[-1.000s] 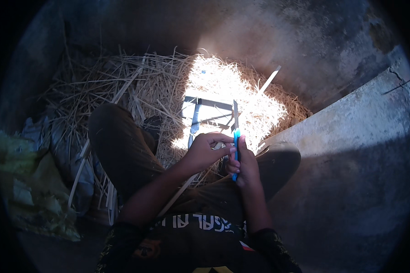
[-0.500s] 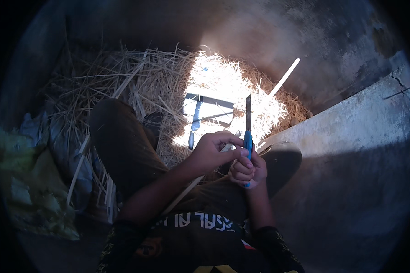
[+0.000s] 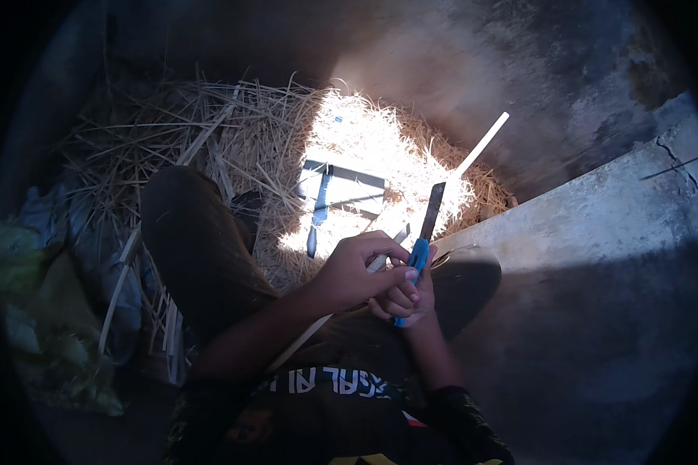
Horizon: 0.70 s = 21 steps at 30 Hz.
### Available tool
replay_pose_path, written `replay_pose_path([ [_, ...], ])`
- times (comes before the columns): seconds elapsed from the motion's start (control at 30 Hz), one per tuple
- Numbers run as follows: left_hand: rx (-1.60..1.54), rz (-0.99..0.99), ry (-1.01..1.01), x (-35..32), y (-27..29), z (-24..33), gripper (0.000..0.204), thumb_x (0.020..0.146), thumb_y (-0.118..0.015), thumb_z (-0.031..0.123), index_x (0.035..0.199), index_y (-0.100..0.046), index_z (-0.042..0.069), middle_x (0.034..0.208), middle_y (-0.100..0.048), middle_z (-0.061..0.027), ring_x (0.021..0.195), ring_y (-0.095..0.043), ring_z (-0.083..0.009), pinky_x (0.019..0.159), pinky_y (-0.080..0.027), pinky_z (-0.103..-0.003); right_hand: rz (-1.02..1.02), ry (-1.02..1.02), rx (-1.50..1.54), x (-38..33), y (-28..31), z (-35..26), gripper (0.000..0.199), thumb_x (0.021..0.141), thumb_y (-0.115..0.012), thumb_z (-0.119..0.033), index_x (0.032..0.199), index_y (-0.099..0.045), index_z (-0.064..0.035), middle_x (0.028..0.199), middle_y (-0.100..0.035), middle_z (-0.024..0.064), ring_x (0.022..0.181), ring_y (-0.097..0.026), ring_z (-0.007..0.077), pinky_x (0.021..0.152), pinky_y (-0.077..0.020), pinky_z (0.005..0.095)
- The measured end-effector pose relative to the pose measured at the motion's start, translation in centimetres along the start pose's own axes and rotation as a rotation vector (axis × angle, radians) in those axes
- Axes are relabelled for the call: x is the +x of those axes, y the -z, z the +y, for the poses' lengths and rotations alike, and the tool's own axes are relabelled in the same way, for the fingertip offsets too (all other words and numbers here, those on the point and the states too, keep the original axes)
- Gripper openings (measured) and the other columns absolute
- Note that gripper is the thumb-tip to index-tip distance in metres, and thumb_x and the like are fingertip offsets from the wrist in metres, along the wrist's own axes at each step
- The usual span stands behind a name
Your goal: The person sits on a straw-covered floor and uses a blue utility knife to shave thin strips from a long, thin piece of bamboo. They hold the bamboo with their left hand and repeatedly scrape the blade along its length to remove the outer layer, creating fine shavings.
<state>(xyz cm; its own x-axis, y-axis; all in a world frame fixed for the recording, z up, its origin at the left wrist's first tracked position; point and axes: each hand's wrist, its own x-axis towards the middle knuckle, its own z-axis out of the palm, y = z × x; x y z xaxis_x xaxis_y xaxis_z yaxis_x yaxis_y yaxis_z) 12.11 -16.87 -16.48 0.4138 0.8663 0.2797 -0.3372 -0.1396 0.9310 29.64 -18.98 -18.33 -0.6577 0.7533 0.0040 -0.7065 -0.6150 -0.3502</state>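
Observation:
My right hand point(image 3: 406, 301) is wrapped round the blue handle of a utility knife point(image 3: 419, 256). The knife's long dark blade points up and away, leaning a little right. Close against it, my left hand point(image 3: 357, 271) is closed, its thumb and fingertips at the knife handle. A thin pale strip point(image 3: 306, 339), bamboo or wood, runs from my lap up under the left hand. Its far end shows beyond the fingers, beside the knife. How the left fingers grip the strip is partly hidden.
Between my knees lies a pale flat block point(image 3: 357, 190) with a dark-handled tool point(image 3: 320, 203) across it, in glaring sunlight. Shavings point(image 3: 240, 147) heap around. A pale stick point(image 3: 482, 145) slants up by the wall. A low concrete ledge point(image 3: 589, 209) borders the right; yellowish sacking point(image 3: 54, 325) lies left.
The knife has tipped from nearly upright to leaning right, and its blade has come lower. Both hands stay together at the handle. The whole view has shifted slightly.

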Motion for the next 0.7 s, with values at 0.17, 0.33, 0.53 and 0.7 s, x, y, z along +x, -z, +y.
replay_pose_path([
  [0.17, 0.099, -0.003, -0.024, -0.2, 0.4, -0.4, 0.016, 0.086, -0.077, 0.014, 0.094, -0.07, 0.002, 0.091, -0.063, -0.0054, 0.09, -0.061, -0.0123, 0.082, -0.047, -0.028, -0.059, -0.047, 0.008, -0.1, 0.5, -0.2, 0.074, 0.096, -0.027, -0.074, 0.113, -0.056, -0.0078, 0.047, -0.037, -0.0068, 0.029, -0.028, 0.0062, 0.033, -0.0216, 0.0229],
  [0.33, 0.091, -0.002, -0.016, -0.2, 0.5, 0.7, 0.016, 0.086, -0.078, 0.014, 0.094, -0.071, 0.002, 0.091, -0.064, -0.0056, 0.087, -0.061, -0.0122, 0.081, -0.047, -0.028, -0.363, -0.065, -0.009, 0.2, 1.8, -0.1, 0.072, 0.097, -0.028, -0.073, 0.105, -0.056, -0.0074, 0.047, -0.036, -0.006, 0.03, -0.028, 0.0061, 0.033, -0.0229, 0.0234],
  [0.53, 0.05, -0.01, -0.035, -0.3, 0.6, 0.1, 0.019, 0.084, -0.078, 0.017, 0.095, -0.072, 0.002, 0.089, -0.065, -0.0065, 0.087, -0.062, -0.0131, 0.079, -0.048, -0.029, -0.208, -0.057, -0.051, 0.1, 0.8, 0.0, 0.07, 0.097, -0.028, -0.074, 0.088, -0.057, -0.011, 0.046, -0.036, -0.0049, 0.03, -0.027, 0.0064, 0.036, -0.0234, 0.0239],
  [0.7, 0.199, 0.003, -0.052, -0.2, 0.8, -0.2, 0.021, 0.083, -0.079, 0.019, 0.095, -0.073, 0.003, 0.089, -0.065, -0.0066, 0.087, -0.062, -0.0135, 0.078, -0.048, -0.029, -0.378, -0.14, -0.068, 1.3, 0.9, 0.0, 0.069, 0.098, -0.03, -0.072, 0.085, -0.059, -0.0109, 0.045, -0.037, -0.0046, 0.03, -0.028, 0.005, 0.036, -0.0236, 0.0233],
])
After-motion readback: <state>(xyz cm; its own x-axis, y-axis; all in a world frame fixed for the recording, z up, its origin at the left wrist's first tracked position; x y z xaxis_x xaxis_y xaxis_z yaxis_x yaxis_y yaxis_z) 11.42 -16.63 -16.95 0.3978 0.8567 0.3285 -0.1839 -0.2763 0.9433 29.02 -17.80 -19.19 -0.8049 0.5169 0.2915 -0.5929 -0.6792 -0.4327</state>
